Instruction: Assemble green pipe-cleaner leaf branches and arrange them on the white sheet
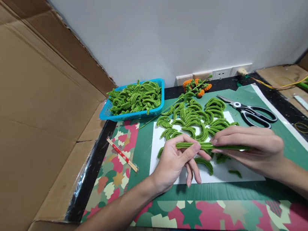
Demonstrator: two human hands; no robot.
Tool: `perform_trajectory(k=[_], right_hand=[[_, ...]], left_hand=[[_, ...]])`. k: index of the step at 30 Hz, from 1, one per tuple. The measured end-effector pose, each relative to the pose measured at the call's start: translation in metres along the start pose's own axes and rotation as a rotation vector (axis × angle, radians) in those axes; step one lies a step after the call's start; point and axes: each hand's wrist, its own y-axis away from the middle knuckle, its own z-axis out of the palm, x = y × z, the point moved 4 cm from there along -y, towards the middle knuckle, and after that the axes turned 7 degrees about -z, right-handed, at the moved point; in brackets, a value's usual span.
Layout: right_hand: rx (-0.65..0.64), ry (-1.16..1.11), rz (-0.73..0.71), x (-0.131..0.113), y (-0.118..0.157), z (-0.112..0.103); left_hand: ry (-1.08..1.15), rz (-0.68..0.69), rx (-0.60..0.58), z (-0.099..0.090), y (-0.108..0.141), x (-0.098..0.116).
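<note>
Between my two hands runs a fuzzy green pipe cleaner strip point(206, 145), which looks doubled or bundled. My left hand point(180, 157) pinches its left part between thumb and fingers, the lower fingers hanging loose. My right hand point(250, 144) is closed around the right part, fingers pressed together from above. Behind and under the hands, many bent green pipe cleaner pieces point(191, 120) lie in clusters on a white sheet point(154, 145). A short green piece point(235, 173) rests alone near the sheet's front edge.
A blue basket point(134, 115) full of green pieces stands at the back left. Black-handled scissors point(252, 114) lie right. Wrapped chopsticks point(123, 155) lie left. An orange-and-green pipe cleaner sprig point(198, 86) lies by the wall sockets point(220, 73). Cardboard point(28, 109) walls the left side.
</note>
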Motion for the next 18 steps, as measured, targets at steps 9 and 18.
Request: perform_trajectory(k=[9, 18], right_hand=[[0.094, 0.006, 0.207, 0.002, 0.002, 0.011], [-0.009, -0.169, 0.472, 0.011, 0.005, 0.029]], left_hand=[[-0.096, 0.120, 0.102, -0.002, 0.004, 0.003], [-0.206, 0.187, 0.240, -0.004, 0.008, 0.004]])
